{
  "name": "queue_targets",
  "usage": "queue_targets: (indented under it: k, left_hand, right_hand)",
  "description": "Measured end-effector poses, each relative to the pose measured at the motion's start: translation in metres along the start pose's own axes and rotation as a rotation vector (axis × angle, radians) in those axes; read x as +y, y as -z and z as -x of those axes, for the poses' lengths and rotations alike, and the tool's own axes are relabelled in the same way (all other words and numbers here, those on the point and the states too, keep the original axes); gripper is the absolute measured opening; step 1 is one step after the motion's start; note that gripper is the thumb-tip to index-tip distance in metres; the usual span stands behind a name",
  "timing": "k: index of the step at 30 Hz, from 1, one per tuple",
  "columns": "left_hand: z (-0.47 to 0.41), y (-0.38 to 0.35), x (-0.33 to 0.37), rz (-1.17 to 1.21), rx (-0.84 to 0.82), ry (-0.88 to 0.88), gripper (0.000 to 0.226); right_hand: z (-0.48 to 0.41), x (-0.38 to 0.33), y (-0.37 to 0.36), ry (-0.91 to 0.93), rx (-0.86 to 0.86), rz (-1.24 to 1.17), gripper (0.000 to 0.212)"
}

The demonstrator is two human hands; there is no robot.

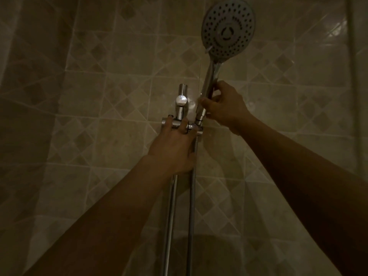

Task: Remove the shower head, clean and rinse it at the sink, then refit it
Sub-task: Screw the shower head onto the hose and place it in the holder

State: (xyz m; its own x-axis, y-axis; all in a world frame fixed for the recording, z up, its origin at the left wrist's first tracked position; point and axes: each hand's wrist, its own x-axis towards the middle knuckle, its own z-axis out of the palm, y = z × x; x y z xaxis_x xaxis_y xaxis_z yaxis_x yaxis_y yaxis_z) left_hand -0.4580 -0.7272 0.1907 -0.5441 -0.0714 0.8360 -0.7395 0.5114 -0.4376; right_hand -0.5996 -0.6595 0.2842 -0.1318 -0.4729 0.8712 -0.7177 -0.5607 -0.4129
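A round chrome shower head point(228, 29) with a grey nozzle face points toward me at the upper right. Its chrome handle point(209, 80) runs down into the holder bracket point(180, 122) on the vertical slide rail point(171, 206). My right hand point(225, 105) is closed around the lower part of the handle, just above the hose nut. My left hand point(173, 148) grips the bracket and rail, its fingers wrapped over the crosspiece. The metal hose point(192, 196) hangs straight down beside the rail.
A beige tiled wall point(111, 56) with diamond patterns fills the view. The rail's top mount with a shiny round cap point(181, 100) sits above the bracket. A pale vertical strip point(353, 76) runs down the far right. The light is dim.
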Motion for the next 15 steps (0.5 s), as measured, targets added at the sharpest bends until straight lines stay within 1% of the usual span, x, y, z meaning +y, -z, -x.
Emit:
queue_targets:
  k: [4,8,10,15]
  left_hand:
    - [-0.002,0.0,-0.003,0.029,-0.168,0.092,0.091]
    - [-0.003,0.003,-0.003,0.003,-0.196,0.099,0.082]
    - [-0.004,0.005,-0.001,-0.018,-0.207,0.106,0.082]
    - [-0.004,0.012,0.001,0.032,-0.191,0.111,0.08]
  right_hand:
    - [-0.002,-0.002,0.005,0.01,-0.088,0.042,0.046]
    - [-0.003,-0.001,0.004,-0.029,-0.066,0.047,0.044]
    - [0.002,0.003,0.0,-0.04,-0.038,0.104,0.047]
    - [0.014,0.007,-0.007,0.007,-0.037,0.16,0.045]
